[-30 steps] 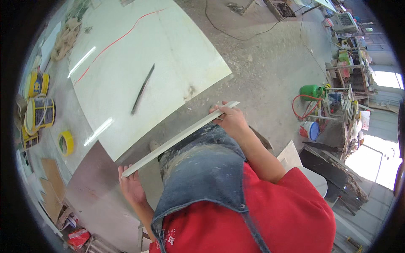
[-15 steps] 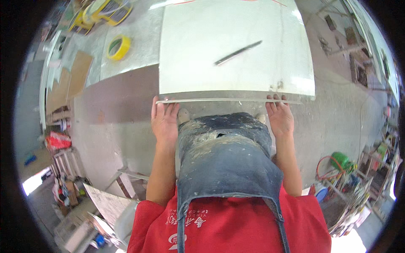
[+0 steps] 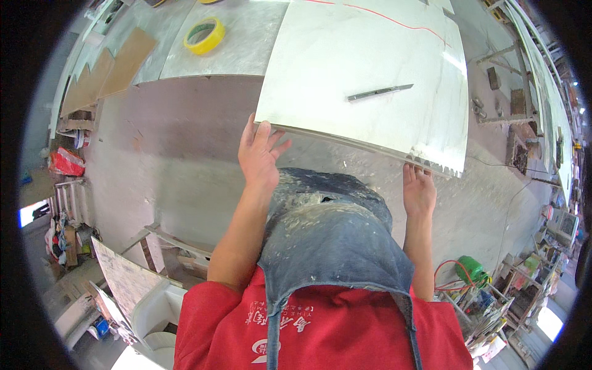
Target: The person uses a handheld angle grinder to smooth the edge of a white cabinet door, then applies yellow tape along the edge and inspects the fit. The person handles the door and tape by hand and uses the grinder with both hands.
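In front of me is a white marble-look slab (image 3: 345, 68) with a utility knife (image 3: 380, 92) lying on it. A thin, pale strip (image 3: 364, 146) runs along the slab's front edge, close against it. At that edge's left corner is my left hand (image 3: 260, 157), palm up, fingers spread and touching the corner. Toward the right end, my right hand (image 3: 420, 188) has its fingers curled up at the strip from below. Its fingertips are partly hidden by the edge, beside whitish residue on the slab.
A yellow tape roll (image 3: 205, 36) sits on a pale panel left of the slab. Brown boards (image 3: 126, 61) stand farther left. Metal frames (image 3: 505, 117) are to the right. A green gas bottle (image 3: 472, 270) with an orange hose stands low on the right. A thin red line crosses the slab's far part.
The strip, held apart in front of the slab before, has come against its front edge. My left hand's fingers have spread. My view has shifted, so the slab sits lower and tilted.
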A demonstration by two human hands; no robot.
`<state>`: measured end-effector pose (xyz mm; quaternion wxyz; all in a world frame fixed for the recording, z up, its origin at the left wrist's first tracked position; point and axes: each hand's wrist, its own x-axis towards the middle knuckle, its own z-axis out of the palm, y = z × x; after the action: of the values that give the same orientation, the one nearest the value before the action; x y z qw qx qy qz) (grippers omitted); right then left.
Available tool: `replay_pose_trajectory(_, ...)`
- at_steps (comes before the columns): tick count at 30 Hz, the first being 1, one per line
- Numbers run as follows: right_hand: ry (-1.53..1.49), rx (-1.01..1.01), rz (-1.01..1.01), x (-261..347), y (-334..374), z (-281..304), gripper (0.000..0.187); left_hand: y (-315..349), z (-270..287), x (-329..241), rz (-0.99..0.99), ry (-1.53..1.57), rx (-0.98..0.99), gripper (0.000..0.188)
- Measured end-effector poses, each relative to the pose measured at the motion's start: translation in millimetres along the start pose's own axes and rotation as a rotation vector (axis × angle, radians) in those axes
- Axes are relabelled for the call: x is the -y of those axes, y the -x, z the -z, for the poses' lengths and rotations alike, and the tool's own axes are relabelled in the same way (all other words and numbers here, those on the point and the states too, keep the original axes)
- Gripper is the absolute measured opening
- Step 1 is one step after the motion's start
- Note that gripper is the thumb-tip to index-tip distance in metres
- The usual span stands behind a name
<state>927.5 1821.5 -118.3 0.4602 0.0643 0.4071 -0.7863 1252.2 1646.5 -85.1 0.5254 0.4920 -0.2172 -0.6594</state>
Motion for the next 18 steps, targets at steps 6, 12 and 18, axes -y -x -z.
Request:
replay_pose_trajectory(6, 0.014, 0.052, 0.030, 7, 2, -6, 0.053, -2, -5, 1, -0.002, 0.025, -0.063, 0.072)
replay_pose_trajectory(12, 0.041, 0.040, 0.049, 12, 3, -10, 0.053, -1, -10, 2, -0.026, 0.029, -0.089, 0.069)
replay_pose_trajectory(18, 0.041, 0.080, 0.042, 15, 1, -5, 0.045, -4, -5, 6, -0.046, 0.028, -0.056, 0.066)
